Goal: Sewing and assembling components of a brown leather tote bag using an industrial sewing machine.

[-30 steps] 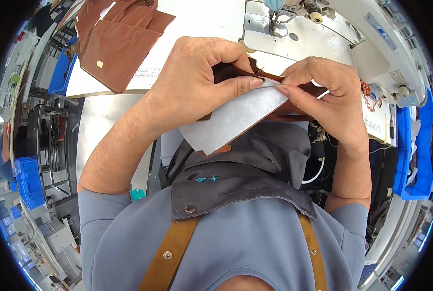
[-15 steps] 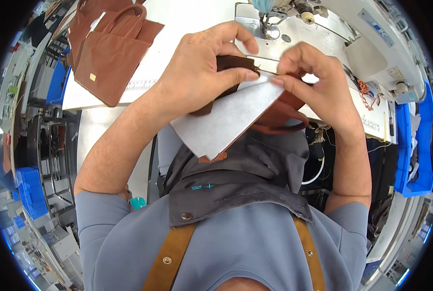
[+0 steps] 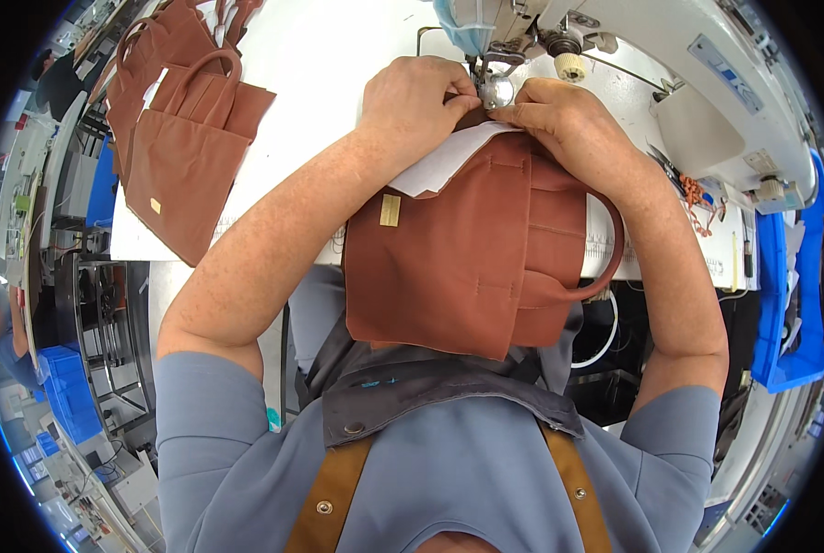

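A reddish-brown bag panel with a looped handle and a small gold plate hangs over the table's front edge toward my lap. Its white-backed edge is folded up near the sewing machine's presser foot. My left hand pinches the dark brown edge of the work just left of the foot. At the right of the foot, my right hand grips the same edge between thumb and fingers. The needle point is hidden behind the foot and fingers.
Several similar brown bag pieces lie in a pile at the table's left. The white sewing machine stands at the right, with scissors and orange thread scraps beside it. A blue bin hangs off the right edge.
Both hands have moved the edge forward to the machine's foot. The bag panel has turned over, so its brown outer face with the gold plate and handle now shows.
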A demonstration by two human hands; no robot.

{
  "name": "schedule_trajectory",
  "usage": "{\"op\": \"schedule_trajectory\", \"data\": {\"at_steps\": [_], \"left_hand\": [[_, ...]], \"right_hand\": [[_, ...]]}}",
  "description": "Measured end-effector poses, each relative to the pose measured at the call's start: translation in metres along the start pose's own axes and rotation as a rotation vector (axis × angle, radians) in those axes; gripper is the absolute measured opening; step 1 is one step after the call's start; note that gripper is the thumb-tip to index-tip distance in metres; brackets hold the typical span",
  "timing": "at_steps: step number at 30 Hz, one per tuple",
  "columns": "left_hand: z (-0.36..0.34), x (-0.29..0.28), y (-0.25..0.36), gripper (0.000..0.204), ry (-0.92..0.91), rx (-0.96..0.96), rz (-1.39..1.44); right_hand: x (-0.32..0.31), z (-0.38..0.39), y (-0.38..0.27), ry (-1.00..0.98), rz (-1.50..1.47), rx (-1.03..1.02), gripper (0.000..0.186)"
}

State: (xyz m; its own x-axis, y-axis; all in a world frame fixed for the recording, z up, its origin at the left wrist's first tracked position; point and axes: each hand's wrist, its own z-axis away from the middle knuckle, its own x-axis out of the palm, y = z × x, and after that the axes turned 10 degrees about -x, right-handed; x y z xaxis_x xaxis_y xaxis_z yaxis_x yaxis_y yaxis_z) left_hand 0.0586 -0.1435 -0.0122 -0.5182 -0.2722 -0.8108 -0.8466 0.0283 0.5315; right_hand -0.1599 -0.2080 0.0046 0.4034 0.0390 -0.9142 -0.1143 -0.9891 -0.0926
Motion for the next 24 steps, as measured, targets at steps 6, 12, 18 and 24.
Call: {"op": "schedule_trajectory", "data": {"at_steps": [6, 12, 18, 24], "left_hand": [[-0.02, 0.002, -0.018, 0.016, -0.094, 0.06, 0.201], [-0.029, 0.006, -0.017, 0.018, -0.035, 0.023, 0.17], [-0.038, 0.013, -0.024, 0.025, 0.081, 0.016, 0.097], [-0.04, 0.016, -0.026, 0.029, 0.121, 0.033, 0.148]], "right_hand": [[0.001, -0.002, 0.005, -0.007, 0.005, 0.068, 0.029], [0.004, 0.001, 0.012, -0.017, -0.008, 0.151, 0.03], [0.003, -0.001, 0.012, 0.019, 0.005, 0.14, 0.027], [0.003, -0.002, 0.014, 0.072, 0.008, 0.094, 0.026]]}}
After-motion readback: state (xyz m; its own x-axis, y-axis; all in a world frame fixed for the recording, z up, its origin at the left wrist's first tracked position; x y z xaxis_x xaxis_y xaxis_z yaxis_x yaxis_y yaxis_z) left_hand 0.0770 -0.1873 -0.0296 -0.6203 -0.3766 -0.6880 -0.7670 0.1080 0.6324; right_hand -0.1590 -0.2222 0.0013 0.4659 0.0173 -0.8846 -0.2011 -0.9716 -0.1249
